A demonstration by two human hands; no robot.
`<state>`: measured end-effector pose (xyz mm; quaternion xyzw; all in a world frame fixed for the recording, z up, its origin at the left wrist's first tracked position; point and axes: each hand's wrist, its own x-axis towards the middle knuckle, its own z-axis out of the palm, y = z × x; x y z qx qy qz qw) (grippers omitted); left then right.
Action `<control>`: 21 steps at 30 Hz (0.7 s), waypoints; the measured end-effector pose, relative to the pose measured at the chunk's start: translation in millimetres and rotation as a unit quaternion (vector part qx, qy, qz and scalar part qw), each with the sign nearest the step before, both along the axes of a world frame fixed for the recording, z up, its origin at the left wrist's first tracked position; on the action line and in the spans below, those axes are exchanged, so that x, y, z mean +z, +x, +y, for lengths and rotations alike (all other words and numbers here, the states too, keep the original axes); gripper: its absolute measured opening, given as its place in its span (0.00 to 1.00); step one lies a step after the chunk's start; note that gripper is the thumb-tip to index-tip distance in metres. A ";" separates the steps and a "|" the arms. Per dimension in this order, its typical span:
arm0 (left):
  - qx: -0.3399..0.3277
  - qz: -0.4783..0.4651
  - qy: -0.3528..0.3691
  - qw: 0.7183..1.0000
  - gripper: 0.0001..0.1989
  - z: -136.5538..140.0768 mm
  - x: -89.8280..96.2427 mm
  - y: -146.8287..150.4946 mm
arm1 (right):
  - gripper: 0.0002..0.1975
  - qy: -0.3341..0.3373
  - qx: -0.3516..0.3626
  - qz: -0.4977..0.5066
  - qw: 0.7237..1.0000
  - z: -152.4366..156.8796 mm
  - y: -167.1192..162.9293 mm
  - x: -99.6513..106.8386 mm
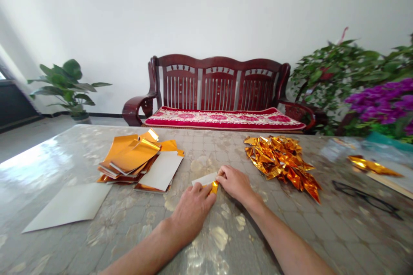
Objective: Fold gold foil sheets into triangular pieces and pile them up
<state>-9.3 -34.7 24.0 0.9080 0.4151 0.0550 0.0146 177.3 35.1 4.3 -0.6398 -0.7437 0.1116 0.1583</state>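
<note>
A small sheet of gold foil paper (pixel 204 179), pale on one side, lies partly folded on the table between my hands. My left hand (pixel 192 206) presses on its near edge with the fingers bent over it. At the far right corner, my right hand (pixel 235 184) pinches the paper between thumb and fingers. Left of them sits a loose stack of gold foil sheets (pixel 134 152), some with the pale side up. Over to the right is a heap of folded gold foil pieces (pixel 279 154), pointed and shiny.
A single pale sheet (pixel 69 206) lies at the left on the patterned table (pixel 129 240). Black-framed glasses (pixel 366 197), another folded gold piece (pixel 374 166) and clear plastic (pixel 340 148) are at the right. Beyond stand a wooden bench (pixel 219 81) and potted plants (pixel 66 86).
</note>
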 end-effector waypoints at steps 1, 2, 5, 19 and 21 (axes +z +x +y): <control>-0.003 -0.010 -0.003 1.000 0.14 0.5 -0.9 -1.9 | 0.05 0.003 0.000 0.003 1.000 0.2 0.3 -0.9; -0.007 -0.023 -0.005 1.000 0.14 1.4 -2.1 -4.0 | 0.05 0.012 0.006 0.010 1.000 0.4 0.7 -2.0; -0.008 -0.075 -0.011 0.997 0.14 6.7 -7.5 -10.5 | 0.06 0.061 0.058 0.047 0.995 1.6 2.0 -5.7; 0.146 -0.179 -0.061 0.971 0.06 34.6 -19.0 -10.5 | 0.08 0.053 0.195 0.087 0.975 -1.5 5.6 -2.0; 0.159 -0.167 -0.038 0.972 0.05 34.0 -18.0 -11.0 | 0.04 0.044 0.185 0.083 0.978 -1.3 4.9 -1.3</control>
